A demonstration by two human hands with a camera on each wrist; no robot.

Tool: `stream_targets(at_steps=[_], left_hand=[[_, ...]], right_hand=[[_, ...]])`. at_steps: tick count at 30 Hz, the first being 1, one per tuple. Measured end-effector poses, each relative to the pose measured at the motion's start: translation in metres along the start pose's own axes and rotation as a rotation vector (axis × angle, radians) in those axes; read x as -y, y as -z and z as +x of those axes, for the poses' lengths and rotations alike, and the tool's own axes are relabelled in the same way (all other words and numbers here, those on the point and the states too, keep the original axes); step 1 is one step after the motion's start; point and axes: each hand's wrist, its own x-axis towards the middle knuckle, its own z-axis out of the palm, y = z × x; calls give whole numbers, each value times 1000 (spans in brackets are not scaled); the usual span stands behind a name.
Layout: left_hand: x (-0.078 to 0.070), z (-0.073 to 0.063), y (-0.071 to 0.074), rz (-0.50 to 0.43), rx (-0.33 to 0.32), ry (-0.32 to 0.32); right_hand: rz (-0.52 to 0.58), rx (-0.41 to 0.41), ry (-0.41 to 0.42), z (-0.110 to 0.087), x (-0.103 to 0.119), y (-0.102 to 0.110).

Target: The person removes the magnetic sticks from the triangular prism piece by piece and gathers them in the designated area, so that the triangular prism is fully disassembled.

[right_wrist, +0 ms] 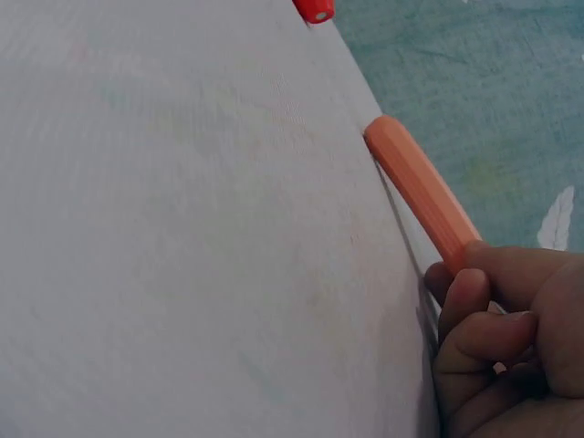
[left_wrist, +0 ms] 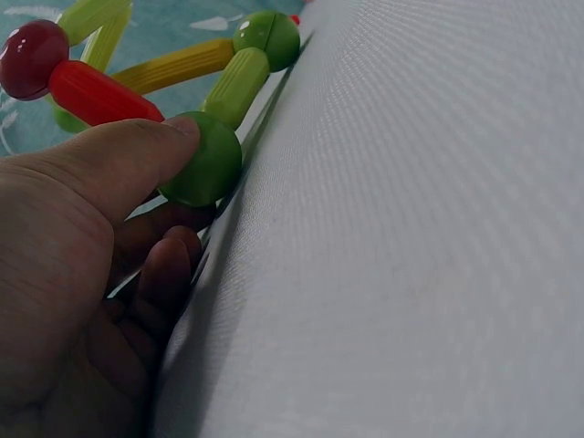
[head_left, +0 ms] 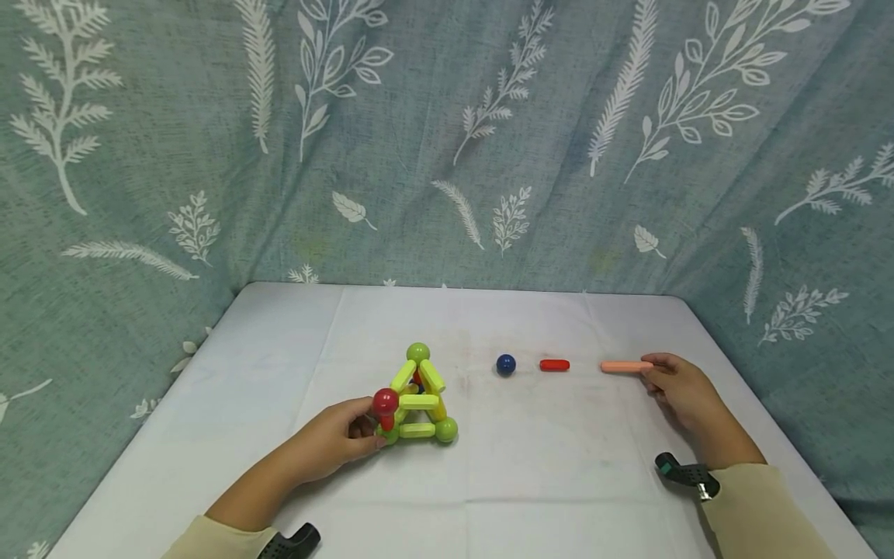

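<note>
Left of the table's middle stands a stick-and-ball toy frame (head_left: 419, 402) of light green and yellow rods with green balls at its corners. A red ball (head_left: 385, 401) on a short red rod (left_wrist: 105, 96) sticks out from its near left corner. My left hand (head_left: 324, 442) holds that corner, thumb and fingers on the green ball (left_wrist: 210, 164). Far to the right, my right hand (head_left: 687, 392) pinches one end of an orange rod (right_wrist: 420, 187) between thumb and fingers. The rod lies level, at or just above the tabletop; I cannot tell which.
Between the hands, a dark blue ball (head_left: 506, 365) and a loose red rod (head_left: 555, 365) lie in a row on the white-covered table (head_left: 545, 481). A green leaf-patterned curtain (head_left: 419, 155) hangs behind and along both sides.
</note>
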Motion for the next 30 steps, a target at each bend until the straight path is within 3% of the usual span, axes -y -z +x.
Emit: stream_targets(at_steps=[10, 21, 30], left_hand=[[1, -1, 0, 4, -2, 4], [-2, 0, 0, -14, 2, -6], [-1, 0, 0, -10, 4, -6]], right_hand=[[-24, -4, -15, 2, 0, -2], [-89, -147, -51, -1, 4, -11], [-19, -192, -64, -7, 2, -15]])
